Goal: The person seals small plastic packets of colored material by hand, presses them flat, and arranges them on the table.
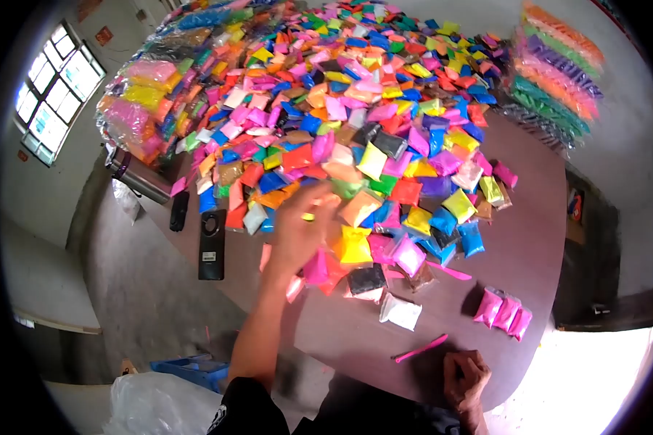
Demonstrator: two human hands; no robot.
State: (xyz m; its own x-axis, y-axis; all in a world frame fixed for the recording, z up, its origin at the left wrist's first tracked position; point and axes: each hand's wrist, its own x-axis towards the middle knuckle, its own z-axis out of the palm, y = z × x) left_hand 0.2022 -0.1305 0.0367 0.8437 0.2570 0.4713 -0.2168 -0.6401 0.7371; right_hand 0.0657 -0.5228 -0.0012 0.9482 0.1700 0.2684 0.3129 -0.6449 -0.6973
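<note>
My left hand [305, 221] reaches over the near edge of a large pile of small colored packets [290, 156]. It is blurred, its fingers bent among the packets beside a light orange packet [360, 208] and a yellow packet [355, 245]; what it holds, if anything, is unclear. Curled at the table's front edge is my right hand [466, 377], with nothing visible in it. A pink plastic tool [421, 349] lies just to its upper left. A white packet [400, 312] and a row of pink packets [503, 313] rest on the table in front.
A black phone-like device [211, 246], a small black object [180, 212] and a metal flask [141, 177] lie along the table's left side. Stacked bagged packets [555, 72] stand at the back right. A blue crate [190, 371] and clear plastic bag [159, 406] are below left.
</note>
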